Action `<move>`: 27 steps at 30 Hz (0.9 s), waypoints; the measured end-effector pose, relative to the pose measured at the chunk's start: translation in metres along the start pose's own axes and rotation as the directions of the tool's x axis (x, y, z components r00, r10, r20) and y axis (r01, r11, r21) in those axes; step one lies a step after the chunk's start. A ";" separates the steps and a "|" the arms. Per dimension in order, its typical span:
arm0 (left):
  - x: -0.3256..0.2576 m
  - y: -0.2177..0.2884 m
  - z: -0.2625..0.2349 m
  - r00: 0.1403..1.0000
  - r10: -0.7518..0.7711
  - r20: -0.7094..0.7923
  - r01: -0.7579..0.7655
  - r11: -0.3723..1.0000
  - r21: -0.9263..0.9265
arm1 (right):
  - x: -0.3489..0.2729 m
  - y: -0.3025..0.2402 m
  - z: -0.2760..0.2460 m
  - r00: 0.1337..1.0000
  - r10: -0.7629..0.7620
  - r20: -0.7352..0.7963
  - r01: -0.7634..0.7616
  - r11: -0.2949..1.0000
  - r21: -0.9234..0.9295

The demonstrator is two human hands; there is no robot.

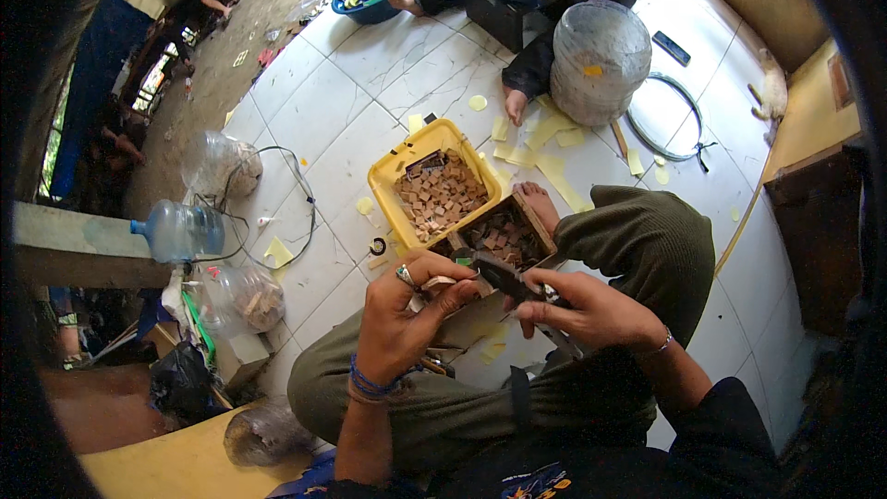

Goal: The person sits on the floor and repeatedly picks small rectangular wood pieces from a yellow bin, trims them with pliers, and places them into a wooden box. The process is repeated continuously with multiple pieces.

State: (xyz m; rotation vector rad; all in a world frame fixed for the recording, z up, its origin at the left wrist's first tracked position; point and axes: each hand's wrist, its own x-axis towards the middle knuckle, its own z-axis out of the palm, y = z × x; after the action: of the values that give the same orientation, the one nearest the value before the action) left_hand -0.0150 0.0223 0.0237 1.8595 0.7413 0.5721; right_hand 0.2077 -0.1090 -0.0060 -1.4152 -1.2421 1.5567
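Observation:
My left hand [407, 305] pinches a small pale flat piece [440, 284] between thumb and fingers; much of the piece is hidden. My right hand [591, 310] is closed round dark-headed pliers [502, 273], whose jaws point left toward the piece. Whether the jaws touch it, I cannot tell. Just beyond both hands stands a wooden box [534, 212] with small brown pieces [504, 238] in it. Against its left side is a yellow plastic tub [379, 187] holding many small square brown tiles [442, 192].
Yellow sheet scraps [554, 171] litter the white tiled floor [319, 115]. At left lie clear plastic bottles [189, 229] and a dark cable. Ahead sits another person beside a black box [494, 14], a large wrapped drum [601, 63] and a blue basin [371, 11]. A wire coil [667, 155] lies right.

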 end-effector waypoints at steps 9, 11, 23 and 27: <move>0.009 -0.018 0.023 0.993 -0.056 -0.099 0.078 0.968 0.237 | 0.001 -0.002 -0.005 0.798 0.069 -0.598 0.294 0.823 0.487; 0.021 -0.041 0.040 0.991 -0.118 -0.068 0.133 0.950 0.283 | -0.001 -0.004 -0.007 0.756 0.109 -0.645 0.389 0.717 0.578; 0.084 -0.251 0.063 0.984 -0.141 -0.106 0.176 0.838 0.517 | -0.012 -0.009 -0.017 0.792 0.182 -0.583 0.245 0.780 0.576; 0.097 -0.320 0.022 0.913 -0.351 -0.206 0.404 0.713 0.574 | -0.012 -0.012 -0.022 0.822 0.213 -0.528 0.193 0.768 0.611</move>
State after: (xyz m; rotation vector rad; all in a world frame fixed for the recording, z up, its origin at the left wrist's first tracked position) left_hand -0.0075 0.1740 -0.2754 2.1743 1.4591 0.1342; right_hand 0.2303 -0.1125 0.0099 -1.2598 -0.2678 1.2286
